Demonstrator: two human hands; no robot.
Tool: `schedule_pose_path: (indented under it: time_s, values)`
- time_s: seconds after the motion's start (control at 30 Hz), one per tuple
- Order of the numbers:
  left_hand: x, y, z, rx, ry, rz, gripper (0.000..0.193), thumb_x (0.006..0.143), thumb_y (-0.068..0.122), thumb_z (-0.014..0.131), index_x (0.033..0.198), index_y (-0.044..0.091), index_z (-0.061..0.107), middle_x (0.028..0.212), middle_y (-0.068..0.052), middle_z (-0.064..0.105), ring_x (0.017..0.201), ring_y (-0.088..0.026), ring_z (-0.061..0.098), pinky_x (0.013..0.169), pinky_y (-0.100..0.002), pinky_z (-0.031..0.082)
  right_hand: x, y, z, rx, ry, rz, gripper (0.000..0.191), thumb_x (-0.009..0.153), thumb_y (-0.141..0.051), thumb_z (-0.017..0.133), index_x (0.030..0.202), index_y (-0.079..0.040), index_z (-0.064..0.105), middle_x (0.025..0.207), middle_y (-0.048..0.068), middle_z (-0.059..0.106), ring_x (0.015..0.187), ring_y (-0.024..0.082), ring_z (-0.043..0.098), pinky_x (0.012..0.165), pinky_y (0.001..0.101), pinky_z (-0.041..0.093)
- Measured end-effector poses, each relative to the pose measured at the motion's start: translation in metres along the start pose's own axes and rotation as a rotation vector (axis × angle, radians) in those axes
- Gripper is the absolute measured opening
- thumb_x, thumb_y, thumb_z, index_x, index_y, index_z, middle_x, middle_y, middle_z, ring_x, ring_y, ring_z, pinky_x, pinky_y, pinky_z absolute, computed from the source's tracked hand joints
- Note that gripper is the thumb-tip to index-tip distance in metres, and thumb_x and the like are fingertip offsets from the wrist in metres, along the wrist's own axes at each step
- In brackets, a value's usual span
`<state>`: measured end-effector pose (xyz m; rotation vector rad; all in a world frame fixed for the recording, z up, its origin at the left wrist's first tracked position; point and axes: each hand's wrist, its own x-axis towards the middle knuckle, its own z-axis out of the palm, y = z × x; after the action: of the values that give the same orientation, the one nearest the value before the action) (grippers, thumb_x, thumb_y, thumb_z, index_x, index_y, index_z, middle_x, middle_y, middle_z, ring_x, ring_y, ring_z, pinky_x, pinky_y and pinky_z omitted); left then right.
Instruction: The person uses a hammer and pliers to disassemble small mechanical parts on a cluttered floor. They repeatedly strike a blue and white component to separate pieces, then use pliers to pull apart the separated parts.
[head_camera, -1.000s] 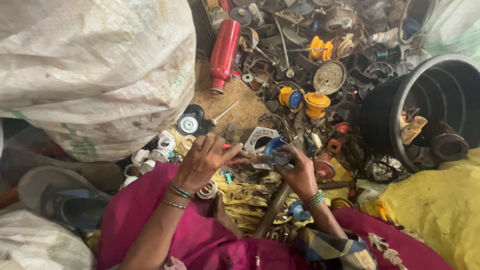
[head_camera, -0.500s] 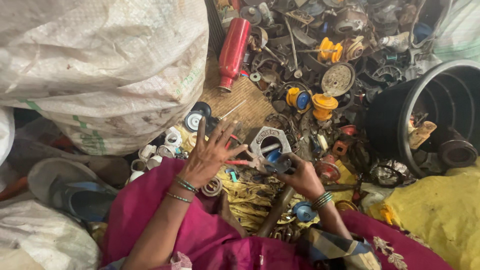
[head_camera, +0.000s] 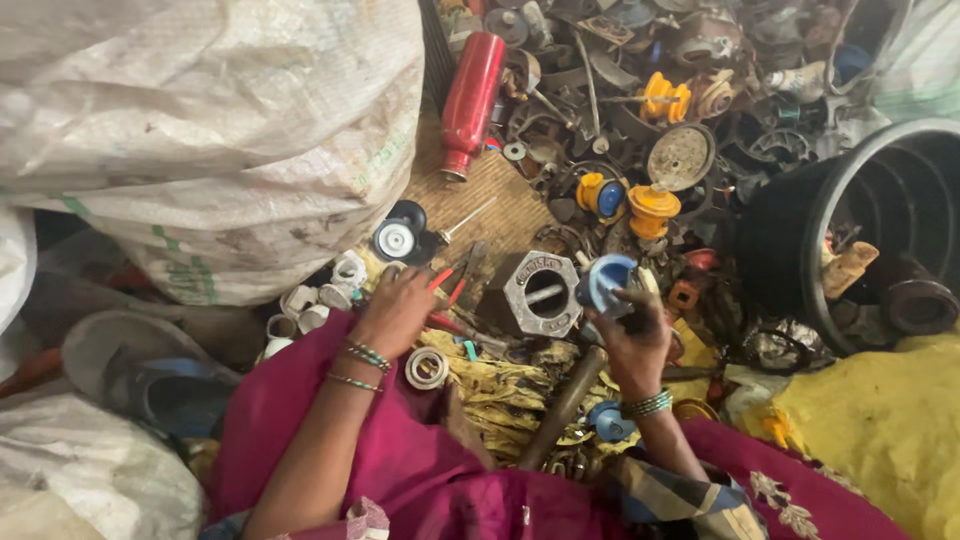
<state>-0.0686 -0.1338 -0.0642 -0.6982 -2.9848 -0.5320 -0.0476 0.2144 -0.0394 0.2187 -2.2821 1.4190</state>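
My right hand (head_camera: 636, 345) holds a round blue plastic part (head_camera: 606, 281) up beside a grey hexagonal metal block (head_camera: 540, 294) with a round hole. My left hand (head_camera: 396, 310) lies on a pair of red-handled pliers (head_camera: 447, 287) just left of that block, its fingers curled over the handles. Both wrists carry green bangles. A small white ring (head_camera: 427, 368) rests on my pink-clothed lap, below the left hand. A wooden hammer handle (head_camera: 563, 408) slants between my knees over yellow rags.
A big white sack (head_camera: 200, 130) fills the left. A red bottle (head_camera: 472, 98) and yellow spools (head_camera: 650, 205) lie in the scrap pile ahead. A black tub (head_camera: 800, 215) stands right, above a yellow sack (head_camera: 880, 425). White plastic pieces (head_camera: 320, 300) and a sandal (head_camera: 150, 378) lie left.
My left hand, spread open half a second ago, has dropped onto the red-handled pliers and curled its fingers. My right hand keeps the blue part, shifted slightly.
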Motion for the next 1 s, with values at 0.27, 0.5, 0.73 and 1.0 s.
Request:
schedule_pose_path:
  time_s: [0.27,0.5,0.73,1.0]
  values:
    - [0.000,-0.010,0.021,-0.088,0.094,-0.033,0.046,0.072,0.019,0.082,0.117,0.021,0.074,0.126,-0.015,0.065,0.116,-0.036,0.058,0.095,-0.057,0.042,-0.020,0.032,0.017,-0.267,-0.264,0.230,0.034,0.080,-0.010,0.085,0.112,-0.006,0.074,0.099,0.011,0.080,0.085,0.017,0.075,0.074,0.0301,0.060]
    - [0.038,0.060,0.052,-0.601,0.188,-0.136,0.057,0.097,0.049,0.070,0.131,0.005,0.064,0.102,-0.022,0.074,0.089,-0.035,0.072,0.077,-0.044,0.058,-0.024,0.030,0.023,-0.374,-0.281,0.293,0.041,0.076,-0.017,0.086,0.111,-0.001,0.071,0.099,0.016,0.079,0.088,0.022,0.077,0.078,0.0359,0.059]
    - [0.054,0.119,0.120,-0.853,0.247,-0.231,0.043,0.091,0.035,0.072,0.120,0.002,0.071,0.092,-0.025,0.072,0.089,-0.043,0.070,0.075,-0.048,0.056,0.000,0.003,0.004,-0.444,-0.607,0.275,0.038,0.082,-0.030,0.079,0.112,-0.008,0.072,0.098,0.014,0.079,0.086,0.025,0.078,0.076,0.0376,0.060]
    - [0.044,0.114,0.114,-0.928,0.345,-0.022,0.030,0.088,0.006,0.065,0.117,0.002,0.070,0.103,-0.023,0.073,0.099,-0.042,0.071,0.084,-0.045,0.055,0.007,-0.017,-0.002,-0.966,-0.581,0.255,0.061,0.085,-0.059,0.070,0.117,-0.008,0.064,0.071,0.015,0.072,0.067,0.035,0.072,0.060,0.0473,0.057]
